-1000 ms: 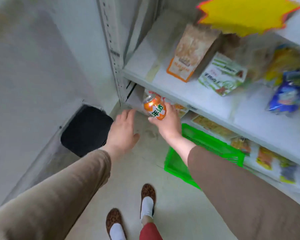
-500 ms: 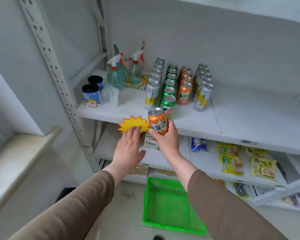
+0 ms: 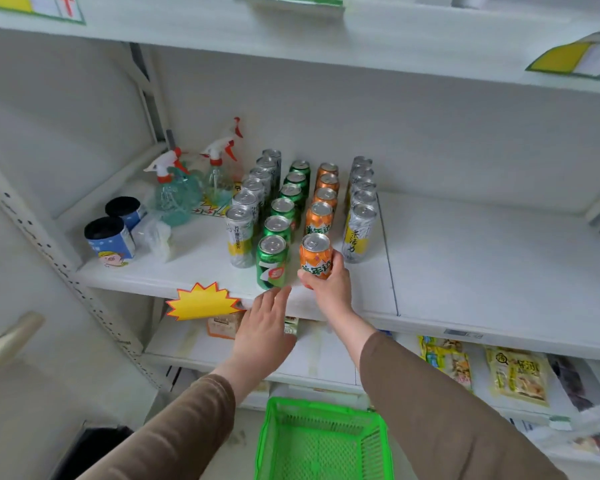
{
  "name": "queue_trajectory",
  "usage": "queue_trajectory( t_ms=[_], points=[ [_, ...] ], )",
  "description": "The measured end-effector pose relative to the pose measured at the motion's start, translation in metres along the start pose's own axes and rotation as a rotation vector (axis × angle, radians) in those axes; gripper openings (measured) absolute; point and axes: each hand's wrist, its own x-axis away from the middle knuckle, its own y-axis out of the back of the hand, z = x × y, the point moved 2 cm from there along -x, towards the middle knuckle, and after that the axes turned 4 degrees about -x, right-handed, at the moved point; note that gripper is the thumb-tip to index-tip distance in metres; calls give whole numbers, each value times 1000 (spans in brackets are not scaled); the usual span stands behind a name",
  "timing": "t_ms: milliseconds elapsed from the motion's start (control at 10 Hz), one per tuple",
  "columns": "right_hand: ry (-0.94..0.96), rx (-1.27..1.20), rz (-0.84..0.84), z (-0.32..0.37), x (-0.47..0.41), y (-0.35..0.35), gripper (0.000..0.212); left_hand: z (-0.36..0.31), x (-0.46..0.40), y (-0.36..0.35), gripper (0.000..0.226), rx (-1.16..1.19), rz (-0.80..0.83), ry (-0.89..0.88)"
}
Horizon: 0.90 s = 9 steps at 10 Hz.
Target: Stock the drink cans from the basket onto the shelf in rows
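partly hidden orange can [image 3: 315,257] in right hand [image 3: 329,289] grip, base unseen

Orange can [image 3: 316,256], bright green mesh basket [image 3: 321,441]

Both arms reach forward in brown sleeves, bare from the wrists; the right hand [image 3: 328,289] is raised higher and further forward, its fingers and thumb curled round the lower part of an upright can [image 3: 316,255], the back of the hand towards the camera; the left hand [image 3: 262,332] hangs lower and just to the left, palm down, fingers straight and close together, pointing forward and slightly right, holding nothing; the two hands are near but apart.
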Motion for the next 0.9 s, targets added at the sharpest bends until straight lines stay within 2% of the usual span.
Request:
queue_trajectory(
  t_ms=[400, 700, 900],
  points=[
    [29, -19, -47, -18, -49, -12, 68, -10, -26, -27, 88, -30, 68, 31],
    [-1, 41, -20, -4, -55, -12, 73, -3, -22, -28, 89, -12, 113, 29],
    [-27, 112, 31, -7, -28, 6, 86, 0, -15, -14, 89, -17, 115, -6]
  ],
)
